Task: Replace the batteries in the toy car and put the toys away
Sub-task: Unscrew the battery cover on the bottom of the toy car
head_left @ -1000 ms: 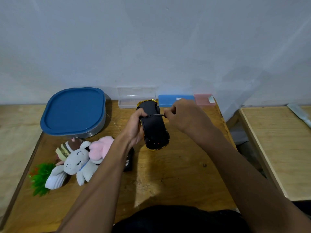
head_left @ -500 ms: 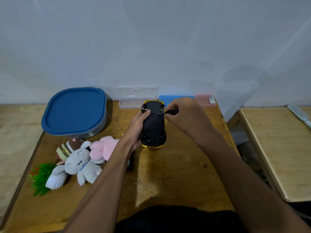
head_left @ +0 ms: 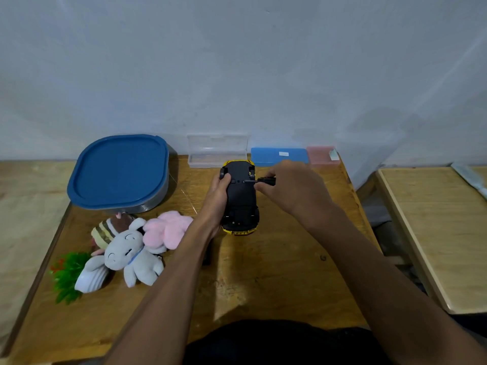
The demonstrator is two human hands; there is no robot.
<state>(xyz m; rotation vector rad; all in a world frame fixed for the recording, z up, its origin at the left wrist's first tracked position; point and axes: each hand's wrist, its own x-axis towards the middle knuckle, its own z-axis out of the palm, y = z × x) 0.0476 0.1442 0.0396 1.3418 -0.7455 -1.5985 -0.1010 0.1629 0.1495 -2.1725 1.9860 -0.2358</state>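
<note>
1. While the yellow plastic toy car (head_left: 241, 200) lies black belly up at centre frame, the left hand (head_left: 216, 200) grips its side to steady it.
2. Now the right hand (head_left: 293, 192) pinches a small black-handled screwdriver (head_left: 261, 180), tip at the underside, likely on the battery-cover screw.
3. Grey and pink plush toys (head_left: 137, 248) wait at lower left, not yet packed.

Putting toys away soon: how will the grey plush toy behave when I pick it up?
Probably soft and floppy: the grey plush toy lies with limbs splayed on the table. Likely light and not fragile, being fuzzy fabric. It touches the pink plush toy, so lifting may nudge that one.
</note>
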